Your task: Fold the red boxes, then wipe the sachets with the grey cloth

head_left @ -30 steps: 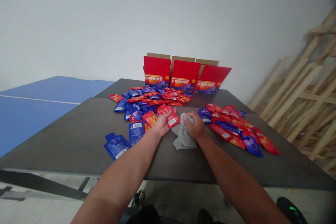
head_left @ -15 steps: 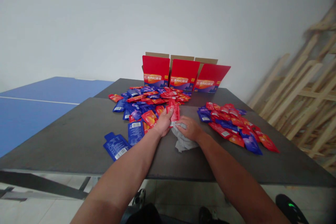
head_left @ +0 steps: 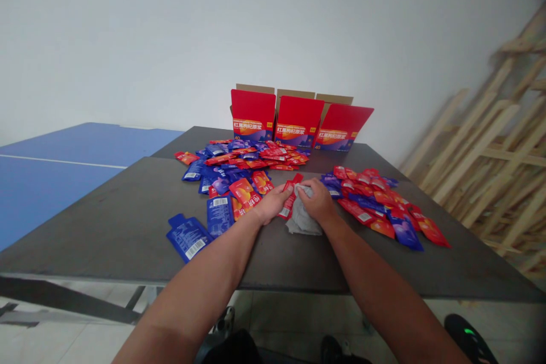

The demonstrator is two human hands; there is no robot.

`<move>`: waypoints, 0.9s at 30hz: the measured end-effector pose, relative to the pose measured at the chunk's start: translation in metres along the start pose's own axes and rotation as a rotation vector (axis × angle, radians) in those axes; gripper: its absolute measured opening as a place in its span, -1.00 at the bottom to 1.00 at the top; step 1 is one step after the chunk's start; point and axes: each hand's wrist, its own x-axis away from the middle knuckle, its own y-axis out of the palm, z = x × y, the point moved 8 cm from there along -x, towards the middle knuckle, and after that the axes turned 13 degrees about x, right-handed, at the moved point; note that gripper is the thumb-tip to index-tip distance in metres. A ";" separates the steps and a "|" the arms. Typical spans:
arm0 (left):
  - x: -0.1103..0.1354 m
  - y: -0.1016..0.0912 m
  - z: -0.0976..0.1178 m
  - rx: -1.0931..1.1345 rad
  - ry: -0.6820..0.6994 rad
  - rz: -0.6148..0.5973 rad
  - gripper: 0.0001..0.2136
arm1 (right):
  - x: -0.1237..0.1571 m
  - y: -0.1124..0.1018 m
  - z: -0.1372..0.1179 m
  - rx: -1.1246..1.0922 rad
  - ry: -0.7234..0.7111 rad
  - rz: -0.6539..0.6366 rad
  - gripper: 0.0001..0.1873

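My left hand (head_left: 273, 203) is closed on a red pouch (head_left: 291, 198), held edge-on just above the dark table (head_left: 128, 222). My right hand (head_left: 316, 202) grips a crumpled grey cloth (head_left: 302, 220) and presses it against that pouch. A heap of red and blue pouches (head_left: 239, 168) lies beyond my left hand. A second spread of red and blue pouches (head_left: 379, 205) lies to the right of my right hand.
Three open red cartons (head_left: 298, 120) stand in a row at the table's far edge. A lone blue pouch (head_left: 186, 235) lies near the front left. A blue table (head_left: 51, 165) adjoins on the left. Wooden frames (head_left: 490, 148) lean against the wall at right.
My left hand lifted the red pouch up, then brought it down and turned it edge-on toward the cloth. My right hand slid the cloth left, then back against the pouch.
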 end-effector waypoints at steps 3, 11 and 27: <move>0.002 0.003 -0.003 0.039 -0.055 -0.025 -0.74 | -0.001 -0.004 0.010 -0.023 0.085 0.047 -0.85; 0.000 -0.003 -0.007 0.156 -0.166 0.034 -0.71 | 0.001 -0.014 0.044 -0.029 0.400 0.157 -0.76; 0.006 0.004 -0.009 0.419 -0.304 0.012 -0.58 | 0.021 0.010 -0.070 -0.026 -0.489 -0.150 -0.85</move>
